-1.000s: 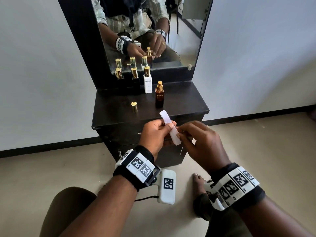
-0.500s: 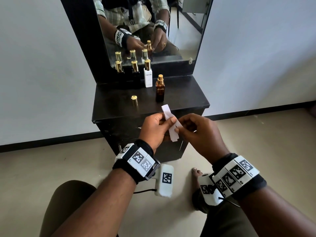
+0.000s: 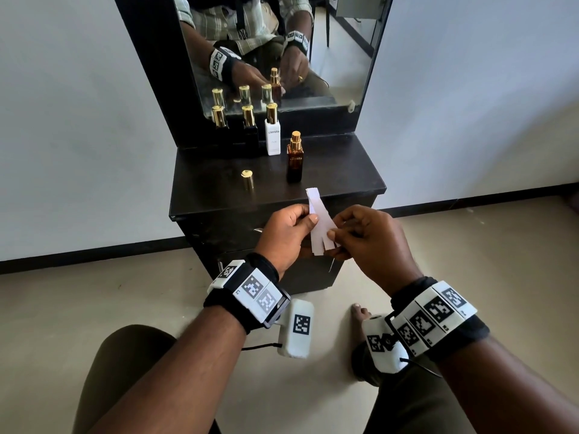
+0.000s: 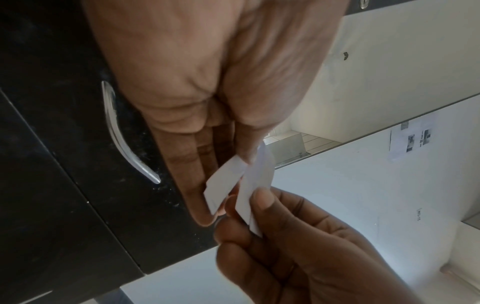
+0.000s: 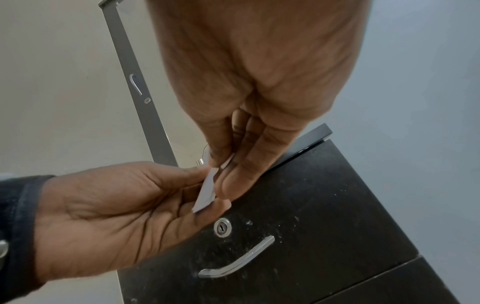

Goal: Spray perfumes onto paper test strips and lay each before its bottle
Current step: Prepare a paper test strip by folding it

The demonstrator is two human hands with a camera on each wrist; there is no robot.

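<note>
Small black table [image 3: 344,170] with mirror [image 3: 341,57] against a grey wall. Paper strips [image 3: 316,227] sit fanned in the air at the near edge, left hand [image 3: 283,234] pinching the bunch, right hand [image 3: 372,242] pinching one strip loose. No strip laid yet, so early stage. Uncapped amber bottle [image 3: 294,158] nearest; gold cap [image 3: 247,179] loose to its left; white bottle [image 3: 272,133] and two dark bottles [image 3: 249,126] far, still capped. Nothing blocks the way.

Four bottles [image 3: 294,158], one loose cap [image 3: 247,179]
</note>
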